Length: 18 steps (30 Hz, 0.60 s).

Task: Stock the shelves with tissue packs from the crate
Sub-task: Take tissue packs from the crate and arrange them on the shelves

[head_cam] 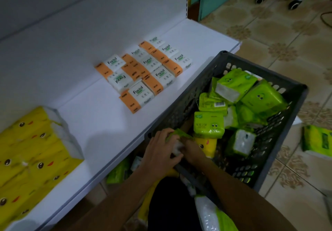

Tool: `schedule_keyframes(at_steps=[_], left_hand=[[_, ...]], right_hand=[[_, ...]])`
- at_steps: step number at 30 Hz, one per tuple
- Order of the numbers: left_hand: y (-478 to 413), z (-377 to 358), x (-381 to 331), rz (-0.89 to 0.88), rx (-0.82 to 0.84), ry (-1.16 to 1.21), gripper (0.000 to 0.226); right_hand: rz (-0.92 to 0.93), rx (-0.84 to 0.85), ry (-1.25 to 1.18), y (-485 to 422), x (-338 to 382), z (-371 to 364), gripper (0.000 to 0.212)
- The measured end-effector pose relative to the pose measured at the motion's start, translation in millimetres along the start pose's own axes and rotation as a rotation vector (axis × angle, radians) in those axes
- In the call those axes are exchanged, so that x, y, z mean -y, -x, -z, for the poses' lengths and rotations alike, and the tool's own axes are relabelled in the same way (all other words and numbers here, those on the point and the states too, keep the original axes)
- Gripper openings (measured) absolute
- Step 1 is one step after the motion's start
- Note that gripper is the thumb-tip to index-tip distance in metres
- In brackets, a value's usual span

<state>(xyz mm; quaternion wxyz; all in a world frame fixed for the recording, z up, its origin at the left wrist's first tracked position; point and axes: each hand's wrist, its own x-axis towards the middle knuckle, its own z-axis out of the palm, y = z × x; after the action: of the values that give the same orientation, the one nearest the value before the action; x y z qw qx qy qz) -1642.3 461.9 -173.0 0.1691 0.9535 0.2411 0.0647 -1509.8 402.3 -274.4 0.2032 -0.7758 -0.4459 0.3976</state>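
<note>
Green tissue pack [179, 134] lies in the near-left corner of the crate [265, 71]; left hand [160, 150] and right hand [193, 149] both curl fingers round it; shelf [100, 123] waits just left.

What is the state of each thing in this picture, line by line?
crate: holds loose green packs.
left hand: grips held green pack.
right hand: grips the same pack.
orange packs: flat in rows on shelf.
yellow packs: stacked on shelf.
floor pack: lying outside crate.
</note>
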Motion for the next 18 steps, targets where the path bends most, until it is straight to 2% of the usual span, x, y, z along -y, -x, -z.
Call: schedule_keyframes(at_steps=[2,4,7,11,15,18], left_hand=[[2.3,7.2,-3.6,-0.009,0.025,-0.008,0.047],[-1.1,19.9,-3.6,-0.028,0.046,0.003,0.048],[-1.5,40.0,-9.8,-0.039,-0.011,0.002,0.053],[-5.0,80.0,-27.5,-0.014,-0.059,0.032,0.058],[-11.3,126.8,-39.4,-0.024,-0.149,0.008,0.066],[-4.1,160.4,-51.1,-0.019,-0.208,0.098,0.067]], right_hand=[[-0.065,-0.153,-0.297,10.3,3.1,13.8,0.045],[-0.15,-0.345,-0.583,18.7,12.8,31.5,0.026],[-0.249,-0.501,-0.823,30.7,27.5,64.7,0.013],[-0.161,-0.531,-0.968,60.2,60.5,116.8,0.017],[0.045,-0.505,-1.09,101.3,111.7,156.8,0.008],[0.172,-0.503,-1.091,131.0,154.2,172.4,0.014]])
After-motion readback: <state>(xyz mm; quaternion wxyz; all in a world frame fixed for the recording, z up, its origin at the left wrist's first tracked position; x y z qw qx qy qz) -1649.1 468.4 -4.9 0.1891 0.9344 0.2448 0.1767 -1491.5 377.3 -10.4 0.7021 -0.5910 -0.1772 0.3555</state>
